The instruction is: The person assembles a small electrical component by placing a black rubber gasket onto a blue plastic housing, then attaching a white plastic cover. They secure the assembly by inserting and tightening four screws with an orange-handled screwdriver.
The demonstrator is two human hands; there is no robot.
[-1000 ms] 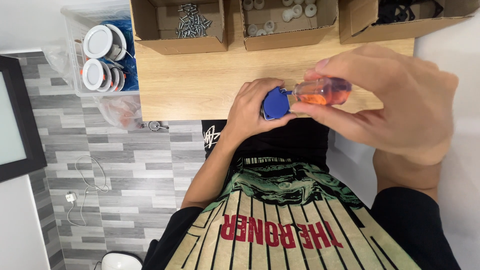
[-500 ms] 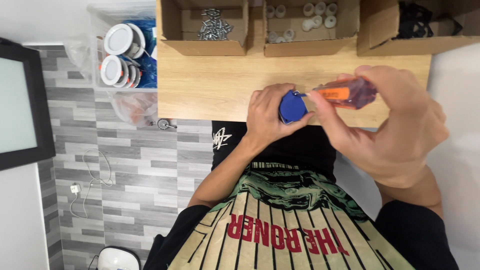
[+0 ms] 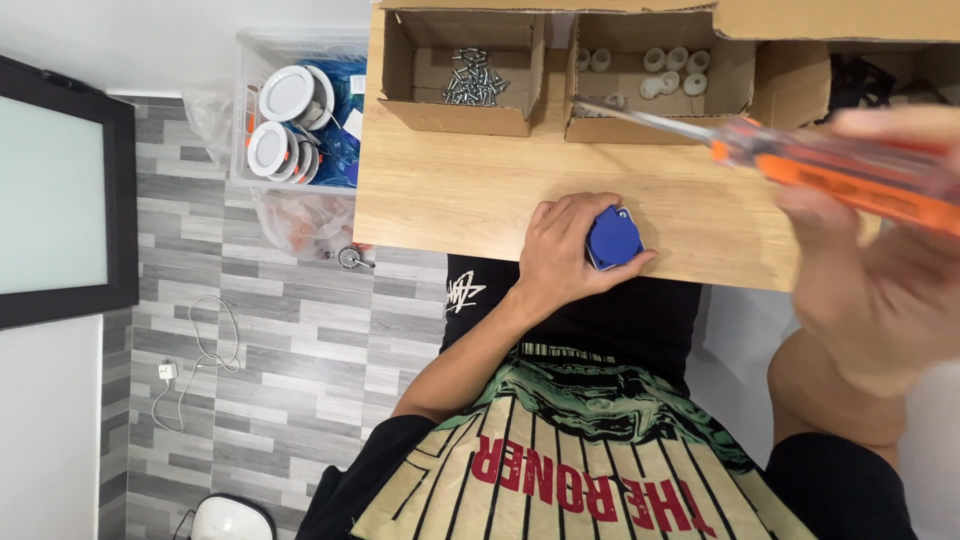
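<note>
The right hand point(image 3: 870, 290), gripping the orange screwdriver point(image 3: 830, 165), has lifted away from the blue part point(image 3: 613, 238); the left hand point(image 3: 565, 250) now pins it to the tabletop point(image 3: 450, 200).

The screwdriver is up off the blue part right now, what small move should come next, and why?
Probably lower the screwdriver tip onto the blue part. The right hand holds it raised, tip over the boxes, while the left hand pins the part at the table edge.

three open brown cardboard boxes point(image 3: 500, 110) in a row along the counter's point(image 3: 450, 200) far edge. clear plastic bin point(image 3: 300, 45) on the floor left of it. dark-framed pale screen point(image 3: 50, 190) at far left.
</note>
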